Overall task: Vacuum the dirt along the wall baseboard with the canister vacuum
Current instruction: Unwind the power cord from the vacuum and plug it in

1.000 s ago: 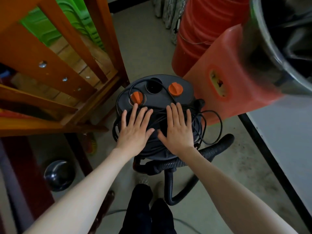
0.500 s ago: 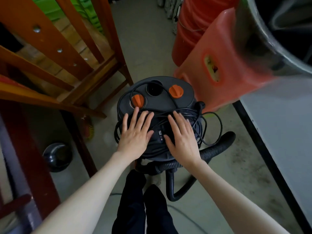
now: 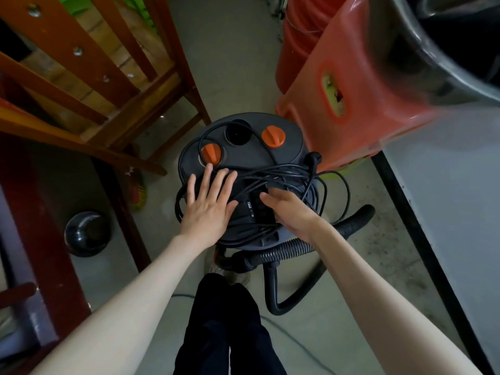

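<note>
A dark grey canister vacuum [image 3: 281, 150] with two orange knobs stands on the floor in front of me. A black power cord [image 3: 319, 185] is coiled loosely over its lid, and its ribbed black hose [image 3: 286, 251] loops along the floor on the near side. My left hand [image 3: 209, 204] lies flat on the lid's left part, fingers straight and spread, just below the left orange knob [image 3: 212, 153]. My right hand [image 3: 290, 209] is over the lid's right part, fingers bent down into the coiled cord beside the carry handle [image 3: 257, 209]. Whether it grips anything is hidden.
A wooden chair frame [image 3: 102, 77] crowds the left, with a dark round bowl [image 3: 88, 234] on the floor beneath. An orange plastic stool [image 3: 351, 85] and stacked orange buckets [image 3: 297, 36] stand right of the vacuum. A pale wall with a black baseboard [image 3: 422, 239] runs down the right side.
My right hand has turned and bent its fingers down into the cord, no longer flat. My left hand stays flat on the lid. The view has shifted slightly.
</note>
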`<control>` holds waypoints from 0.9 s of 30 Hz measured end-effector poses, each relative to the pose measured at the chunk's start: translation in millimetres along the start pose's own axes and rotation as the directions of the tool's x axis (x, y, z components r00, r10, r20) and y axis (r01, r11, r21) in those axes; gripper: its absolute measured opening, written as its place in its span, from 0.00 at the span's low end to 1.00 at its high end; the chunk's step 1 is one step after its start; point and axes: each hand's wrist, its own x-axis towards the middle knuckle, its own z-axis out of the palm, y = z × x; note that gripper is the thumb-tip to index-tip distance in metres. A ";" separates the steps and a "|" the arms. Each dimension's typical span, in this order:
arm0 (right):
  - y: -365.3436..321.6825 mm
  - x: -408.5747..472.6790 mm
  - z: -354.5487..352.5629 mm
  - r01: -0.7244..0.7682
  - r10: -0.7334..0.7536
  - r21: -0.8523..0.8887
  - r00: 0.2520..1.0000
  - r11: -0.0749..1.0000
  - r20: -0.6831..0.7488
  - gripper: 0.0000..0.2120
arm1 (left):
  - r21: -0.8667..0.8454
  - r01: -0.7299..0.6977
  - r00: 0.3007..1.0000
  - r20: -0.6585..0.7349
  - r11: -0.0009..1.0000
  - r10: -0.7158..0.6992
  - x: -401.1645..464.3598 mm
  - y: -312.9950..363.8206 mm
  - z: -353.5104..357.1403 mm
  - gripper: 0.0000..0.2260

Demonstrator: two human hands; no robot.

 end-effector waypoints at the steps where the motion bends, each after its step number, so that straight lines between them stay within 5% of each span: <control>1: 0.7 2.7 -2.8 -0.036 0.032 0.080 0.998 0.996 0.053 0.22 | 0.005 0.002 1.000 0.001 1.000 -0.002 -0.1 -0.5 0.7 0.25; 4: -1.3 11.3 -4.7 -0.076 0.059 0.132 0.990 0.988 0.129 0.25 | 0.011 0.016 1.000 0.006 1.000 -0.016 0.9 -0.7 1.7 0.25; 11: -12.0 27.5 3.9 -0.187 0.182 0.202 0.982 0.961 0.046 0.33 | -0.024 0.005 1.000 -0.001 1.000 -0.005 0.7 -0.9 -1.3 0.26; 27: -3.5 14.8 31.3 -0.255 0.325 0.314 0.926 0.915 -0.193 0.28 | -0.142 -0.043 0.999 -0.006 0.989 0.043 -15.4 -1.4 -6.5 0.26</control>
